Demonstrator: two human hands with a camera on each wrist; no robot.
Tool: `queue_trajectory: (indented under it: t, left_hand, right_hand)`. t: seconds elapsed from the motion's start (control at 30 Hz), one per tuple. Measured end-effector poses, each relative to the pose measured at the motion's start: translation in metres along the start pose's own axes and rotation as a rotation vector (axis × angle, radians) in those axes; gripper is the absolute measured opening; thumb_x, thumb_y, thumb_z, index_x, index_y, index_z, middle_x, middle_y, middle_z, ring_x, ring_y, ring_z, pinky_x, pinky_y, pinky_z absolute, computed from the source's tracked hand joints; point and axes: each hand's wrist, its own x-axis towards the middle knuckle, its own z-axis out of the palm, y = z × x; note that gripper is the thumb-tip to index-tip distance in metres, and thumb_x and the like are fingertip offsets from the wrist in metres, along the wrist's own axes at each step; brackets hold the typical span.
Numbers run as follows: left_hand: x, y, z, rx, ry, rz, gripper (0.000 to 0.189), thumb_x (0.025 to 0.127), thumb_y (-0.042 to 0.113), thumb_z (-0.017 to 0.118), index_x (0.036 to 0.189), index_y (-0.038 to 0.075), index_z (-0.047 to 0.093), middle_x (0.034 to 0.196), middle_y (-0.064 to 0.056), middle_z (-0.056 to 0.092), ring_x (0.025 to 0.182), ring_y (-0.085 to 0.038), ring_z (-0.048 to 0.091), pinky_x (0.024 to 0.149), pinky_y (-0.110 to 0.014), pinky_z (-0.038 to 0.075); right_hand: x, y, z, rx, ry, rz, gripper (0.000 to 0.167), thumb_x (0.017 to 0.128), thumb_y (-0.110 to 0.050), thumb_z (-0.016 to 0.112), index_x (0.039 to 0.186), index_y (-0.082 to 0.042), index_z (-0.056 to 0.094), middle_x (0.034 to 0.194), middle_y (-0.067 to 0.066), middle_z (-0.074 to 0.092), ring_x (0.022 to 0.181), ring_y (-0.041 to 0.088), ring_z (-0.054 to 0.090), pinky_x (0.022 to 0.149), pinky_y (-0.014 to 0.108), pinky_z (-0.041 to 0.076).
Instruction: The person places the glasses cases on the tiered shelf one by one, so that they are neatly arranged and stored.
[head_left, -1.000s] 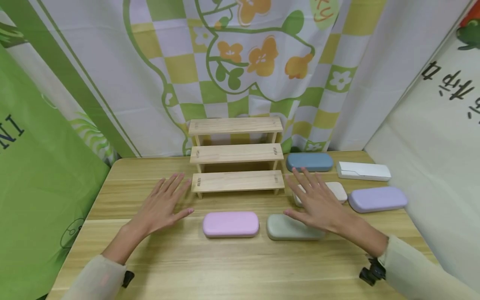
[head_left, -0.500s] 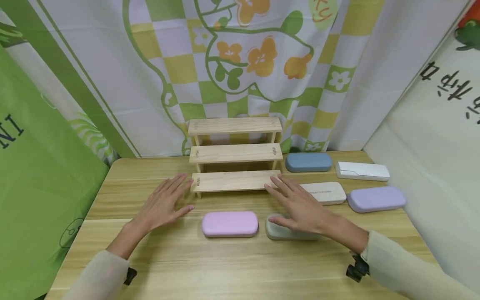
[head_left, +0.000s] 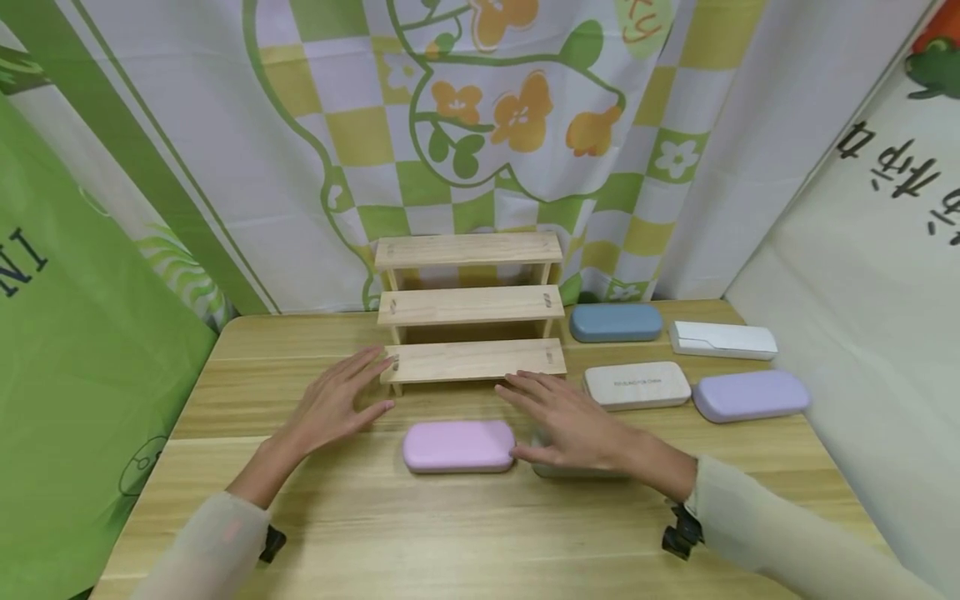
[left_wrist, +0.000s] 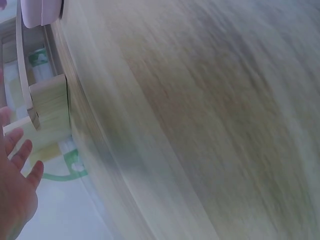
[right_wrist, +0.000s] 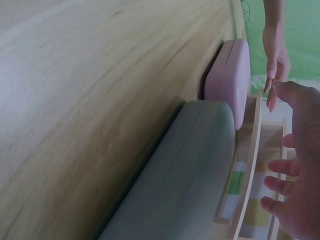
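Observation:
My left hand (head_left: 333, 408) is held with straight, relaxed fingers by the left end of the three-step wooden rack (head_left: 472, 360); contact cannot be told. My right hand (head_left: 573, 423), fingers extended and holding nothing, hovers above the grey-green glasses case (right_wrist: 185, 170), hiding most of it in the head view. Its thumb tip reaches the right end of the pink glasses case (head_left: 459, 446) in that view. In the right wrist view the pink case lies just beyond the grey-green one, and both are closed on the table.
Right of the rack lie a blue case (head_left: 617, 322), a white case (head_left: 723, 340), a cream case (head_left: 637, 385) with small lettering and a lilac case (head_left: 752, 396). A patterned curtain (head_left: 517, 158) hangs behind the rack. The wooden table (head_left: 450, 533) extends toward me.
My right hand has moved left, away from the cream case and toward the pink one, uncovering the cream case. My left hand has shifted slightly right. The cases and rack stay put.

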Motion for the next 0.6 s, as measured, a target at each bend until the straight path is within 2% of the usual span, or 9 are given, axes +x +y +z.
queue_trajectory:
  t: [0.23, 0.6]
  left_hand:
    - [0.004, 0.003, 0.002, -0.071, 0.016, -0.062, 0.065, 0.093, 0.032, 0.083, 0.149, 0.008, 0.06, 0.158, -0.021, 0.051, 0.141, -0.047, 0.052, 0.11, -0.069, 0.047]
    - [0.007, -0.002, 0.009, -0.191, 0.039, -0.093, 0.056, 0.094, 0.024, 0.082, 0.145, 0.008, 0.064, 0.156, -0.019, 0.055, 0.141, -0.044, 0.054, 0.108, -0.069, 0.05]
  right_hand:
    - [0.01, -0.007, 0.011, 0.039, -0.032, -0.033, 0.089, 0.098, -0.061, 0.068, 0.164, -0.011, 0.037, 0.164, 0.018, 0.044, 0.149, 0.039, 0.045, 0.12, 0.06, 0.041]
    - [0.02, -0.017, 0.024, 0.071, -0.04, -0.046, 0.087, 0.092, -0.056, 0.078, 0.158, -0.007, 0.048, 0.158, 0.02, 0.051, 0.142, 0.037, 0.053, 0.115, 0.056, 0.049]
